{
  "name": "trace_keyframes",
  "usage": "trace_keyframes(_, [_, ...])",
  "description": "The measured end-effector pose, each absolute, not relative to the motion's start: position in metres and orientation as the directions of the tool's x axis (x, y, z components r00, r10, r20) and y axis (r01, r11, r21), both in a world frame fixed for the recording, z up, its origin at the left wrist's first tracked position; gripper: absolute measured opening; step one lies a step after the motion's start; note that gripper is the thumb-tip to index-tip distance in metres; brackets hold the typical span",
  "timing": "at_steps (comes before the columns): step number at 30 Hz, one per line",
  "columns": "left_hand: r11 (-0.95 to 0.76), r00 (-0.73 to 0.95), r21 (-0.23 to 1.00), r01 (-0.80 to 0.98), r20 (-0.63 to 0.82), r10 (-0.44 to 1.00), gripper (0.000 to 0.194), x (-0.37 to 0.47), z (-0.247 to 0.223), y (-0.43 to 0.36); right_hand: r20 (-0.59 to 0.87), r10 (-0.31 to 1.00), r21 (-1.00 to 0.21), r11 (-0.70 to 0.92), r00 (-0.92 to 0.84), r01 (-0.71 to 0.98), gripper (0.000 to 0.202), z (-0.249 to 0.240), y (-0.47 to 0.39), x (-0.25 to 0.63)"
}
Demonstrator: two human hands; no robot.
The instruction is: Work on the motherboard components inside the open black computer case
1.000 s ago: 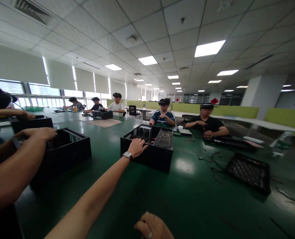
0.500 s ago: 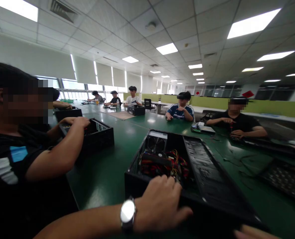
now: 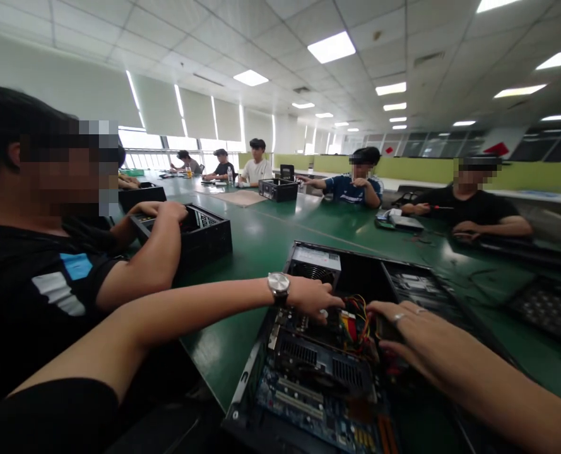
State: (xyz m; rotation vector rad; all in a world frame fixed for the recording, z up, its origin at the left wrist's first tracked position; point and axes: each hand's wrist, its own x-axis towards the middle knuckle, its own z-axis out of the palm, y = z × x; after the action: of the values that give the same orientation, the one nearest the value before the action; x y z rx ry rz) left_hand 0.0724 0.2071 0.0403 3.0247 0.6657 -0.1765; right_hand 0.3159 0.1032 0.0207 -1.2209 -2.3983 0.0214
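An open computer case (image 3: 406, 277) is lying on the green table (image 3: 261, 243) directly in front of the wearer, filling the view from 6 o'clock up toward the centre. Nearest the camera, its blue motherboard (image 3: 308, 403) is showing at 6 o'clock, with a dark finned card (image 3: 320, 366) just above it. Both hands are reaching down into the case, near each other but not touching. The left hand (image 3: 314, 298), with a silver wristwatch (image 3: 279, 285) on the wrist, is coming in from 9 o'clock and its fingertips are resting at the bundle of red, yellow and orange wires (image 3: 353, 318). The right hand (image 3: 410, 331), wearing rings, is coming in from 4 o'clock, fingers spread flat over the inside of the case just right of the wires; whether either hand is gripping anything cannot be told. Farther in, at 12 o'clock of the case, the power supply (image 3: 314, 261) with its fan grille is sitting against the back wall.

At 9 o'clock a person in a black shirt (image 3: 34, 284) is sitting close by, forearms resting on another black case (image 3: 199, 236). Beyond, toward 12 and 2 o'clock, more people are sitting around the table, and a third case (image 3: 278, 189) is standing far off.
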Motion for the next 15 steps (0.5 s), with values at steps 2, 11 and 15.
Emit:
trace_keyframes(2, [-0.897, 0.880, 0.001, 0.442, -0.192, 0.434, 0.067, 0.090, 0.017, 0.228, 0.244, 0.788, -0.141, 0.606, -0.565, 0.783, 0.035, 0.022, 0.118, 0.313])
trace_keyframes(11, [-0.932, 0.881, -0.038, 0.361, -0.315, 0.354, 0.084, 0.103, -0.001, 0.228, -0.004, 0.876, 0.042, 0.483, -0.483, 0.875, 0.034, 0.009, 0.155, 0.294])
trace_keyframes(15, [-0.932, 0.896, -0.106, 0.347, -0.255, 0.363, 0.078, 0.079, 0.024, 0.228, -0.034, 0.886, 0.016, 0.463, -0.463, 0.886, 0.037, 0.003, 0.176, 0.282])
